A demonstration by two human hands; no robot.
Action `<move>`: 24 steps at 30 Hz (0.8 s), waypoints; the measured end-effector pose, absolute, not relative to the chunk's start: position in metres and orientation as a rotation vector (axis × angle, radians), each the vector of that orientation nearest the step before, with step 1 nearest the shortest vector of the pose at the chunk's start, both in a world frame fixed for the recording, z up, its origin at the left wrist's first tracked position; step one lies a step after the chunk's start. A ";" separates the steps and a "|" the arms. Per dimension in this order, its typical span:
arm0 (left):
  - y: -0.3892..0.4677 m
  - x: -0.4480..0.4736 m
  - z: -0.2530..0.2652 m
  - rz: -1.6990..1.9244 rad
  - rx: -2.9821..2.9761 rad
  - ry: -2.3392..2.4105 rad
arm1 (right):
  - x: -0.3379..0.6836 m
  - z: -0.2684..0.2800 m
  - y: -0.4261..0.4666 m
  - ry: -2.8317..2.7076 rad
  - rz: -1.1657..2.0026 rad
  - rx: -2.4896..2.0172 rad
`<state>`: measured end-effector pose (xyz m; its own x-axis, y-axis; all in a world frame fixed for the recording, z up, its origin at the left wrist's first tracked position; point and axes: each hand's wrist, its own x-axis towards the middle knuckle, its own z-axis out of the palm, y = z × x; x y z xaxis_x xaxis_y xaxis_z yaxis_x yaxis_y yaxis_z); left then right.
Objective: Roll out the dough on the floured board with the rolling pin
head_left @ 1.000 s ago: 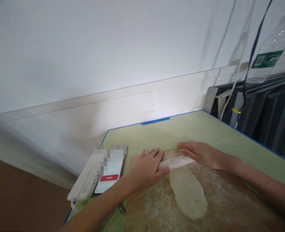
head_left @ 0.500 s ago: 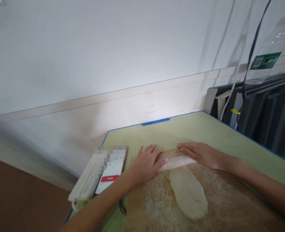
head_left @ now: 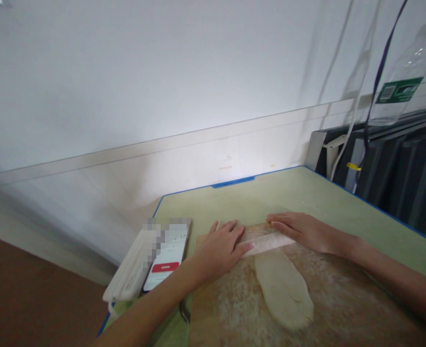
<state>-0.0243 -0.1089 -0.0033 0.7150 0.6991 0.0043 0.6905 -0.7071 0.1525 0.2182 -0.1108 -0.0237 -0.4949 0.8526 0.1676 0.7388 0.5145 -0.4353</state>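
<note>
A pale, floury rolling pin lies across the far end of a flattened, oblong piece of dough. Over the pin's left end rests my left hand, open, its fingers stretched forward and its thumb along the pin. At the other end, my right hand lies flat on top, fingers extended and close together, pointing left. Both ends of the pin are hidden beneath the hands. Under the dough is a flour-dusted wooden board.
Left of the board, a phone with a lit screen leans by a white device. The green table has a blue edge and meets a white wall. At right are dark panels, hanging cables and a clear bottle.
The hands and rolling pin stay at the dough's far end with hardly any shift. The whole view has moved slightly.
</note>
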 end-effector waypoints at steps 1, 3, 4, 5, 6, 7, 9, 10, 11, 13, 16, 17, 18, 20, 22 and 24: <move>-0.106 -0.025 -0.003 0.119 2.767 1.138 | 0.218 -0.023 -0.111 -2.397 0.442 -1.322; -0.103 -0.026 -0.003 0.153 2.752 1.138 | 0.217 -0.022 -0.111 -2.394 0.443 -1.323; -0.102 -0.026 -0.003 0.161 2.752 1.130 | 0.217 -0.022 -0.112 -2.396 0.442 -1.320; -0.102 -0.025 -0.003 0.168 2.758 1.124 | 0.217 -0.022 -0.113 -2.395 0.438 -1.320; -0.103 -0.025 -0.003 0.172 2.767 1.118 | 0.217 -0.021 -0.113 -2.395 0.433 -1.322; -0.104 -0.025 -0.003 0.176 2.775 1.116 | 0.218 -0.021 -0.114 -2.395 0.427 -1.326; -0.105 -0.024 -0.004 0.174 2.782 1.121 | 0.218 -0.020 -0.116 -2.400 0.412 -1.331; -0.106 -0.024 -0.004 0.170 2.782 1.123 | 0.218 -0.020 -0.116 -2.403 0.406 -1.330; -0.106 -0.024 -0.005 0.168 2.781 1.123 | 0.219 -0.020 -0.116 -2.408 0.401 -1.328; -0.106 -0.025 -0.005 0.176 2.786 1.119 | 0.219 -0.021 -0.116 -2.411 0.388 -1.327; -0.104 -0.025 -0.006 0.204 2.801 1.083 | 0.219 -0.022 -0.114 -2.407 0.374 -1.352; -0.104 -0.025 -0.006 0.212 2.806 1.069 | 0.219 -0.022 -0.114 -2.409 0.375 -1.361; -0.104 -0.025 -0.006 0.217 2.809 1.058 | 0.219 -0.023 -0.113 -2.412 0.379 -1.365; -0.104 -0.025 -0.005 0.225 2.811 1.054 | 0.219 -0.022 -0.113 -2.418 0.389 -1.365; -0.104 -0.024 -0.005 0.229 2.811 1.062 | 0.219 -0.022 -0.114 -2.413 0.394 -1.366; -0.104 -0.024 -0.005 0.231 2.810 1.065 | 0.219 -0.022 -0.114 -2.403 0.394 -1.371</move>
<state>-0.0242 -0.1044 -0.0047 0.7396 0.6660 0.0970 0.6465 -0.7431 0.1726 0.2190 -0.1140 -0.0217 -0.4731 0.8666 0.1589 0.7706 0.4944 -0.4021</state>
